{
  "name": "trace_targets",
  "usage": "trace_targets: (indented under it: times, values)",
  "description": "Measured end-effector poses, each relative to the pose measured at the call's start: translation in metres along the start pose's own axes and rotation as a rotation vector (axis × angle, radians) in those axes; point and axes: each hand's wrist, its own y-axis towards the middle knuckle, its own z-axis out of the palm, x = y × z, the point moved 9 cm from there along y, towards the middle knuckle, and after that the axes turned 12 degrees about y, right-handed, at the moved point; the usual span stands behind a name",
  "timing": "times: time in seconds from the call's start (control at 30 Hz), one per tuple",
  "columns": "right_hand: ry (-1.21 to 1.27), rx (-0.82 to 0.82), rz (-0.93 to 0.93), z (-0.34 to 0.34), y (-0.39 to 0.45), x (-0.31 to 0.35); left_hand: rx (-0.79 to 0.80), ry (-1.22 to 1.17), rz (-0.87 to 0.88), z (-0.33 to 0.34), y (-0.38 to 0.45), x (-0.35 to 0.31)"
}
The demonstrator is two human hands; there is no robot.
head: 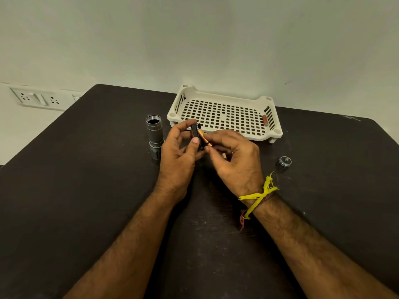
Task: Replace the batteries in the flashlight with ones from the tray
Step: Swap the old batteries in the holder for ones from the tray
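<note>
My left hand (179, 154) grips a black battery holder (196, 134) between thumb and fingers, just in front of the tray. My right hand (233, 160) pinches a copper-coloured battery (204, 138) that lies against the holder. The grey flashlight body (154, 134) stands upright on its head to the left of my hands, its threaded end open at the top. Its tail cap (284, 162) sits apart on the table at the right. The white perforated tray (226, 130) stands behind my hands, with one battery (265, 120) lying at its right wall.
The dark table (86, 190) reaches to a pale wall at the back. A wall socket plate (36, 98) is at the far left, beyond the table's edge. A yellow thread band circles my right wrist.
</note>
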Motion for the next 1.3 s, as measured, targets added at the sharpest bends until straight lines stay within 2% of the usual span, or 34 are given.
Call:
trace_targets:
  times: [0.1,0.27,0.5,0.67,0.77,0.9,0.97,1.13,1.2,1.3]
  values:
    - [0.003,0.07,-0.008,0.002,0.001,-0.002,0.015,-0.01,-0.017,0.001,-0.001,0.002]
    - [0.046,-0.028,0.033,-0.011,0.003,-0.009,0.06,0.011,-0.032,0.002,0.0,0.002]
    - [-0.06,0.095,0.001,-0.001,0.002,-0.006,0.068,-0.044,-0.082,0.003,0.0,0.007]
    - [0.037,0.01,0.079,-0.011,0.003,-0.014,0.104,-0.09,-0.07,0.008,-0.001,0.003]
    - [-0.016,-0.134,0.05,-0.025,0.006,-0.013,0.117,-0.051,-0.023,0.012,-0.002,-0.003]
    - [-0.211,-0.28,0.088,-0.041,0.009,-0.016,0.082,0.008,0.0,0.012,-0.001,-0.001]
    - [-0.385,-0.282,0.158,-0.046,0.017,-0.022,0.077,0.021,0.01,0.012,0.0,0.001]
    - [-0.792,-0.071,0.487,-0.042,0.07,-0.071,0.094,0.054,0.024,0.014,0.0,0.004]
    - [-0.933,0.059,0.546,-0.034,0.087,-0.086,0.092,0.047,0.024,0.013,0.001,0.006]
    - [-1.091,0.092,0.6,-0.035,0.106,-0.097,0.089,0.046,0.028,0.013,0.001,0.008]
